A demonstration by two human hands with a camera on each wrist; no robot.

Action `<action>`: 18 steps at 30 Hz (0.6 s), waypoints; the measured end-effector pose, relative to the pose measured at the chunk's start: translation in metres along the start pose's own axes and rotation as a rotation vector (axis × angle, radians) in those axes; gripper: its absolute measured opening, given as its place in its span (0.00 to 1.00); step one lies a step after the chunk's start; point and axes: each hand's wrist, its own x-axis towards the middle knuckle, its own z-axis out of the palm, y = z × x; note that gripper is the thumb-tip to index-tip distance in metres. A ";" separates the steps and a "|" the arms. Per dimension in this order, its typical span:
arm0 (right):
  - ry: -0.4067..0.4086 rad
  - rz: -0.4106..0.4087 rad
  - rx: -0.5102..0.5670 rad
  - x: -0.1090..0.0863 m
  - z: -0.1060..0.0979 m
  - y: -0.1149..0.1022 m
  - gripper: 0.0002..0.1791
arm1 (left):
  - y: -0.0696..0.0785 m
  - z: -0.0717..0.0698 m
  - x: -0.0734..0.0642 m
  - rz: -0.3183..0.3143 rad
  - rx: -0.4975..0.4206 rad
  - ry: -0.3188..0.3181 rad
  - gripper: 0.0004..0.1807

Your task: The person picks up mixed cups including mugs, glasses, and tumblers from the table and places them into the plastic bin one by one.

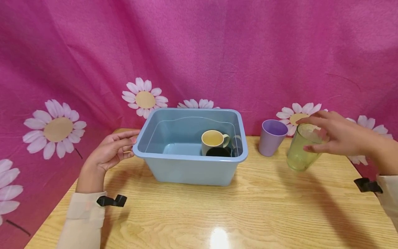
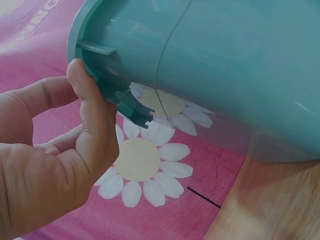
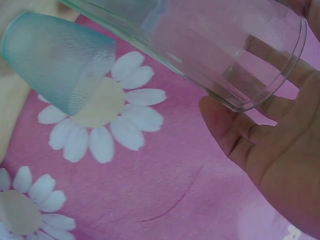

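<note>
While the right hand (image 1: 345, 136) framed a glass (image 1: 299, 155), the left hand (image 1: 112, 150) touched a tub (image 1: 192, 171)

Although the right hand's fingers (image 1: 314, 120) were parted about as wide as the glass's rim, whether they gripped it I could not tell; they lay along its far side, opposite the thumb (image 3: 217, 117). From that rim the glass's long axis ran down and leftward, away from the palm, towards the tabletop (image 1: 186, 214); whether the base touched was unclear. Just left of the glass, apart from it, stood a purple cup (image 1: 269, 143). Farther left sat the tub, a cream mug (image 1: 212, 141) and a dark vessel (image 1: 218, 152) in its right end. At its opposite end the left hand, loosely extended and holding nothing, touched the rim; the right hand was much the nearer to the glass.
</note>
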 end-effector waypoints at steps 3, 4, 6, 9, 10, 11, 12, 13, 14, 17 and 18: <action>-0.005 -0.022 -0.005 0.007 -0.007 -0.004 0.41 | 0.001 0.000 0.001 0.000 -0.004 -0.007 0.16; -0.010 -0.026 0.000 0.009 -0.010 -0.006 0.41 | 0.001 0.000 0.001 -0.002 -0.005 -0.008 0.16; -0.021 -0.043 0.007 0.015 -0.015 -0.009 0.40 | 0.001 0.000 0.001 -0.003 -0.006 -0.007 0.16; -0.041 -0.050 0.000 0.023 -0.024 -0.014 0.39 | 0.001 0.000 0.000 -0.006 -0.003 0.000 0.16; -0.045 -0.053 -0.007 0.026 -0.027 -0.015 0.39 | 0.001 0.000 0.000 -0.007 -0.004 0.003 0.16; -0.052 -0.056 -0.010 0.028 -0.030 -0.017 0.39 | 0.001 0.000 0.000 -0.008 -0.004 0.005 0.16; -0.058 -0.054 -0.013 0.031 -0.032 -0.018 0.39 | 0.001 0.000 0.000 -0.008 -0.005 0.006 0.16; -0.063 -0.057 -0.015 0.033 -0.035 -0.019 0.39 | 0.001 0.000 0.000 -0.009 -0.006 0.008 0.16; -0.069 -0.058 -0.018 0.036 -0.038 -0.020 0.39 | 0.001 0.000 0.000 -0.010 -0.009 0.008 0.16; -0.076 -0.079 -0.022 0.044 -0.044 -0.023 0.39 | 0.001 0.000 0.000 -0.009 -0.012 0.007 0.16; -0.078 -0.087 -0.025 0.046 -0.046 -0.024 0.38 | 0.001 0.000 0.000 -0.008 -0.011 0.006 0.16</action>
